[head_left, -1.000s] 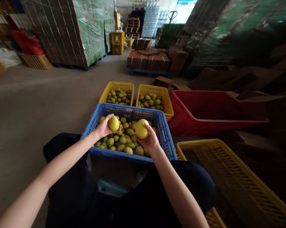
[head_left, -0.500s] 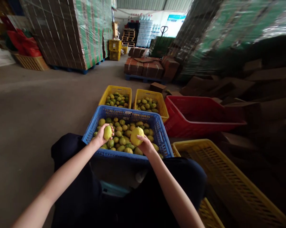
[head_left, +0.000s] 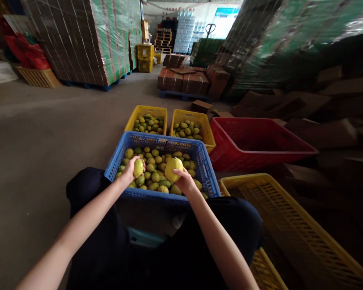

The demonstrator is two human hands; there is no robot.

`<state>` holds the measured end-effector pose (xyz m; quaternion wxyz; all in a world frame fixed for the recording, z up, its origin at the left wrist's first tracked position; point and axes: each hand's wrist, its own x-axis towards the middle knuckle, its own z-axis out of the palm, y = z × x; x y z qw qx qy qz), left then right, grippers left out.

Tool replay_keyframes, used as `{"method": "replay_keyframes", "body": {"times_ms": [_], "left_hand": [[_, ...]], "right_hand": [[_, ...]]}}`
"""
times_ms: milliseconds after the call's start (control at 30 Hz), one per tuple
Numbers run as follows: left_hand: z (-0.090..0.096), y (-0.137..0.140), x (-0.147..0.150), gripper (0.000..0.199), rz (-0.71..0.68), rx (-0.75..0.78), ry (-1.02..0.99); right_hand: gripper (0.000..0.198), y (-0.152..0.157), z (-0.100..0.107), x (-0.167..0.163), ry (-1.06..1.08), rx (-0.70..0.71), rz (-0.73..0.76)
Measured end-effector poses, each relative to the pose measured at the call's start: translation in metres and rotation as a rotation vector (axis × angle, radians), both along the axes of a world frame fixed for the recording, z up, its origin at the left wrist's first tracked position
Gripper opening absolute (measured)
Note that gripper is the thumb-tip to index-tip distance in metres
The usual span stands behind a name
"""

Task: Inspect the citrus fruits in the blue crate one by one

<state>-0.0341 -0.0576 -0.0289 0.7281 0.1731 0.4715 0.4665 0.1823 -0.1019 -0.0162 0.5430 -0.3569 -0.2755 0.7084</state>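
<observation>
Over a blue plastic crate full of yellow-green lemons, both of my hands hold fruit. My left hand is wrapped round a small yellow-green lemon above the crate's left half. A larger, rounder yellow lemon sits in my right hand, thumb across its near side. The two held fruits are apart from each other. The far fingers of my right hand are hidden behind its lemon. My knees flank the crate's near side.
Two yellow crates of similar fruit stand just beyond the blue one. To the right are a red crate and a long yellow crate. Flattened cardboard lies further right. Wrapped pallet stacks and bundled cardboard stand behind.
The view has tilted slightly downward, so the background sits higher. Both hands keep hold of their lemons, nearly in the same place over the crate.
</observation>
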Motion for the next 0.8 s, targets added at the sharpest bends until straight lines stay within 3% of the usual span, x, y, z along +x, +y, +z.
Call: {"method": "replay_keyframes", "body": {"times_ms": [267, 500, 667, 800], "left_hand": [[-0.004, 0.001, 0.002, 0.023, 0.032, -0.029, -0.029], [0.005, -0.001, 0.001, 0.022, 0.123, -0.109, -0.143], [0.012, -0.005, 0.005, 0.032, 0.064, -0.125, -0.116], [0.019, -0.013, 0.010, 0.027, 0.010, -0.048, -0.149]], "right_hand": [[0.051, 0.004, -0.008, 0.003, 0.049, 0.025, 0.016], [0.045, 0.006, -0.015, 0.002, 0.072, -0.029, -0.017], [0.039, 0.006, -0.016, 0.005, 0.103, -0.086, 0.034], [0.043, 0.002, -0.012, 0.007, 0.176, -0.054, 0.064]]}}
